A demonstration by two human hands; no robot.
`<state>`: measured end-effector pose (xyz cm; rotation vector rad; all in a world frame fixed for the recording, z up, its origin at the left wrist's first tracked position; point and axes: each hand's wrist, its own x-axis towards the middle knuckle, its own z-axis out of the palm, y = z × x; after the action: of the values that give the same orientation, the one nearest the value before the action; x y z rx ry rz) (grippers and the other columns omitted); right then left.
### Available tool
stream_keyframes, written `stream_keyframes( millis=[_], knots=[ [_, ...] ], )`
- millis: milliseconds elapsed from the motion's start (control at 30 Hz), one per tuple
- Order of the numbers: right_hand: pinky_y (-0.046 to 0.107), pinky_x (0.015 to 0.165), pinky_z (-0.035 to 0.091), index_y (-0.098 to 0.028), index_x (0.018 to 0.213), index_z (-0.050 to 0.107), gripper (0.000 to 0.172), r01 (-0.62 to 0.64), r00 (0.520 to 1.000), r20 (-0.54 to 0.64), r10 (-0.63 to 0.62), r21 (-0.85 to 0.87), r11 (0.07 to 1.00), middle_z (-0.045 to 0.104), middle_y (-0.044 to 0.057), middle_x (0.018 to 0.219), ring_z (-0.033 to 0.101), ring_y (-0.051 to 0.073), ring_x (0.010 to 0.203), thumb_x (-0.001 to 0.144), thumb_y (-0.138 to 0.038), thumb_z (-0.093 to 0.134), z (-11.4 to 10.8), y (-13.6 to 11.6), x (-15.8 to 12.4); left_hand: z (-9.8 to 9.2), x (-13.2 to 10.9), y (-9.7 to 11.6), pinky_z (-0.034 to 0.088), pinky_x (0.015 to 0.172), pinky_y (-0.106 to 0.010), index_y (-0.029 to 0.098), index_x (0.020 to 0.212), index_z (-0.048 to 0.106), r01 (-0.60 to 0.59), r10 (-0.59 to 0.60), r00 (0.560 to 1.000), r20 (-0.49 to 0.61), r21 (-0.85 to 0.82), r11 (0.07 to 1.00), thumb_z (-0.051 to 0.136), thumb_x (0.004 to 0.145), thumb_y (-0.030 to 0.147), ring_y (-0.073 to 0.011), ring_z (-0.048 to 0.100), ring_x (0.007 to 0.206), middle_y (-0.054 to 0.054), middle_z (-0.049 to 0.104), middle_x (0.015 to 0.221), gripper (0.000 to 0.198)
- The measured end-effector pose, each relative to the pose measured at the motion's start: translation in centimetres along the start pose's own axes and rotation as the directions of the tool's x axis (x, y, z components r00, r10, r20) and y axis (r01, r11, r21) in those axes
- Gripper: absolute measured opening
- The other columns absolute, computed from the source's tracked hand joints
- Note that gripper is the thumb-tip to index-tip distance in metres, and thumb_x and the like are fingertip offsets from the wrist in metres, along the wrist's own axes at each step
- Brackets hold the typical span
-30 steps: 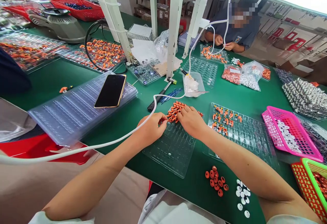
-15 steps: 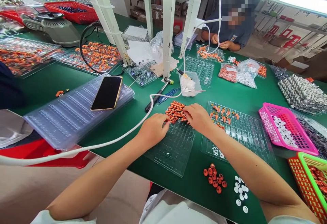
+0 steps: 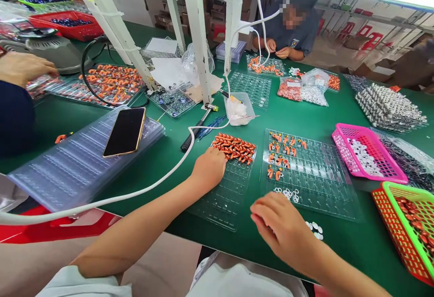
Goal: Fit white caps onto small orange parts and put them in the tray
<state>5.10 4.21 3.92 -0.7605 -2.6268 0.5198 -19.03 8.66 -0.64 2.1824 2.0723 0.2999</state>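
The left hand [image 3: 210,168] is bunched, knuckles up and fingertips hidden, against the near-left edge of the glossy, curved orange parts [image 3: 235,148], which lie packed at the far end of a clear, ribbed plastic tray [image 3: 220,202]. The right hand [image 3: 280,224] hangs half-curled over the smooth green table [image 3: 298,116], near flat white discs [image 3: 318,236]. Whether either hand pinches anything, I cannot tell from this angle.

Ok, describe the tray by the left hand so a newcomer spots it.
On the green table, find the white cable. Right of it, at the left hand, lies the clear tray. Orange pieces pack its far end tightly; the neighbouring tray rightward holds fewer.
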Motion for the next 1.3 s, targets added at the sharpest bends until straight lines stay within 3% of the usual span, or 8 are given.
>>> stream_keyframes(
  millis=[200,333,467,600,767,1000,1133,1300],
  knots=[
    [0.041,0.070,0.056,-0.029,0.110,0.060,0.028,-0.130,0.977,-0.151,0.149,0.127,0.983,0.072,0.006,0.091,0.067,0.024,0.079,0.088,-0.011,0.058,1.7,0.0,-6.6,0.2,0.1,-0.2,0.049,0.073,-0.035,0.016,0.080,0.065,0.001,-0.001,1.000,-0.003,0.024,1.000,0.053,0.093,0.025,-0.0296,0.062,0.094,-0.015,0.069,0.091,0.020],
    [0.043,0.076,0.059,-0.029,0.109,0.063,0.025,-0.222,0.919,-0.287,0.268,0.185,0.957,0.074,0.006,0.094,0.070,0.025,0.083,0.088,-0.016,0.060,2.9,0.3,-9.2,-0.5,-0.2,-0.5,0.049,0.073,-0.035,0.018,0.082,0.064,0.027,-0.026,0.999,-0.021,0.026,0.999,0.058,0.090,0.027,-0.0283,0.063,0.092,-0.012,0.070,0.091,0.014],
    [0.035,0.069,0.060,-0.029,0.102,0.066,0.016,-0.328,0.852,-0.311,0.420,0.307,0.893,0.074,0.004,0.091,0.071,0.022,0.082,0.090,-0.019,0.059,3.1,0.5,-11.5,-1.7,-2.1,0.1,0.050,0.080,-0.037,0.018,0.090,0.063,0.038,-0.044,0.995,-0.087,-0.068,0.997,0.059,0.090,0.031,-0.0278,0.064,0.094,-0.010,0.070,0.094,0.014],
    [0.032,0.070,0.059,-0.028,0.095,0.068,0.011,-0.479,0.739,-0.334,0.585,0.351,0.805,0.073,0.004,0.089,0.071,0.021,0.081,0.093,-0.025,0.058,1.8,1.3,-14.5,-1.4,-5.5,3.1,0.051,0.071,-0.031,0.022,0.091,0.064,0.069,-0.101,0.991,-0.084,-0.324,0.944,0.057,0.091,0.040,-0.0210,0.064,0.078,-0.004,0.070,0.087,0.019],
    [0.033,0.070,0.056,-0.025,0.094,0.069,0.013,-0.620,0.573,-0.404,0.713,0.355,0.700,0.072,0.006,0.090,0.069,0.022,0.082,0.094,-0.030,0.058,0.6,3.1,-17.5,0.8,-7.8,9.2,0.052,0.062,-0.027,0.023,0.098,0.066,-0.063,0.108,0.993,0.056,-0.522,0.851,0.055,0.093,0.039,-0.0184,0.066,0.078,-0.004,0.071,0.090,0.020],
    [0.032,0.072,0.053,-0.024,0.101,0.067,0.016,-0.678,0.555,-0.371,0.744,0.316,0.664,0.069,0.005,0.097,0.064,0.019,0.085,0.096,-0.029,0.053,0.4,4.7,-17.6,3.0,-7.3,14.9,0.052,0.072,-0.029,0.021,0.095,0.065,-0.145,0.237,0.968,0.081,-0.589,0.795,0.053,0.095,0.027,-0.0175,0.065,0.084,-0.004,0.072,0.090,0.014],
    [0.033,0.076,0.053,-0.024,0.106,0.066,0.016,-0.610,0.647,-0.342,0.681,0.304,0.732,0.068,0.006,0.102,0.064,0.020,0.090,0.096,-0.027,0.053,0.4,5.1,-16.6,2.8,-5.5,15.2,0.052,0.079,-0.033,0.019,0.098,0.065,-0.206,0.238,0.971,0.014,-0.449,0.869,0.054,0.094,0.024,-0.0211,0.065,0.091,-0.007,0.071,0.096,0.013],
    [0.032,0.073,0.053,-0.023,0.107,0.065,0.017,-0.525,0.720,-0.314,0.619,0.337,0.781,0.068,0.007,0.101,0.064,0.019,0.087,0.097,-0.024,0.052,1.0,5.0,-15.3,1.5,0.0,14.7,0.050,0.081,-0.037,0.016,0.095,0.065,-0.160,0.163,0.987,0.005,-0.163,0.974,0.056,0.093,0.031,-0.0266,0.063,0.094,-0.010,0.069,0.096,0.018]
  ],
)
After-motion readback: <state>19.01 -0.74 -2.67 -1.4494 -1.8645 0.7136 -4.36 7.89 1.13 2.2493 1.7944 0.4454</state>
